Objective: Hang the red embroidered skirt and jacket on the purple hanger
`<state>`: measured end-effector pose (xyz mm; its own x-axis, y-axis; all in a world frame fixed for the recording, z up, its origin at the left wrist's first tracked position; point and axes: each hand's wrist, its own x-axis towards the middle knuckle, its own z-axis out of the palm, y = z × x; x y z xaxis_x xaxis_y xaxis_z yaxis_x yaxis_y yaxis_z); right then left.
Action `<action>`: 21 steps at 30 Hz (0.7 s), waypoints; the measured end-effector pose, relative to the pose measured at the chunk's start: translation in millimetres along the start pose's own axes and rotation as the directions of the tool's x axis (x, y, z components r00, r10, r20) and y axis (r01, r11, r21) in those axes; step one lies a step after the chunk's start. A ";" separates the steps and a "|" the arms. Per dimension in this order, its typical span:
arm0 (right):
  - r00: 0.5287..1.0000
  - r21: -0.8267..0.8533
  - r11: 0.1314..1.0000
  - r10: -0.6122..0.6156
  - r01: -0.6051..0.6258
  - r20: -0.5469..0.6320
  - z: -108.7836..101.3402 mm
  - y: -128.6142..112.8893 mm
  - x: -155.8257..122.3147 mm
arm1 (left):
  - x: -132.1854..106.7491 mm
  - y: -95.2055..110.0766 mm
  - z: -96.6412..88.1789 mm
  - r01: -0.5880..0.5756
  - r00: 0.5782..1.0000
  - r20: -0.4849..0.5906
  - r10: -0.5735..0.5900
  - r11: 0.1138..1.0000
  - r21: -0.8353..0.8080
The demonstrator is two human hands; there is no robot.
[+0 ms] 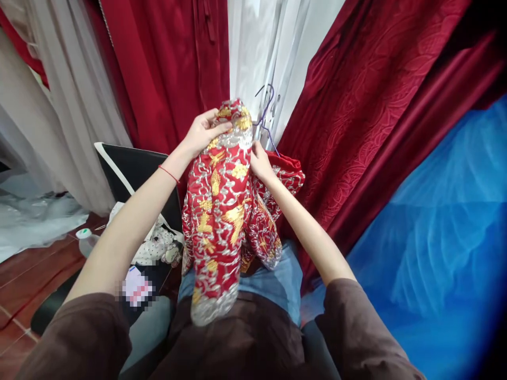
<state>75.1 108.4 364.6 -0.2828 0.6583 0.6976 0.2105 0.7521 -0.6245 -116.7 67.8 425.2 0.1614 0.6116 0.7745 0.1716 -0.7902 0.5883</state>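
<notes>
A red garment (222, 211) with gold and silver embroidery hangs in front of my body, and one of its sleeves drapes down over my lap. My left hand (206, 132) pinches its upper edge, thumb in front and fingers partly behind the cloth. My right hand (261, 163) is closed at the garment's other side, its fingertips hidden behind the fabric. A thin purple wire hanger (266, 111) rises just above my right hand, its lower part running into the red cloth. Silver trim runs along the sleeve's bottom end.
Dark red dresses (170, 63) and a patterned red one (356, 105) hang ahead, with white cloth (253, 42) between. A blue gown (443, 221) fills the right. On the left are a black chair (138, 163), polka-dot cloth (152, 245), a small bottle (85, 240) and clear plastic (35, 216).
</notes>
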 end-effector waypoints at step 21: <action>0.998 0.352 0.936 -0.043 0.023 0.049 -6.4 -55.5 -15.7 | -81.8 -33.8 -44.1 0.551 0.720 0.436 -0.539 0.827 0.113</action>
<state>73.9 56.5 390.5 -0.3368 0.6233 0.7058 -0.1388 0.7085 -0.6919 -178.6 42.9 352.3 0.4477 0.8832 0.1395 0.3404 -0.3126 0.8868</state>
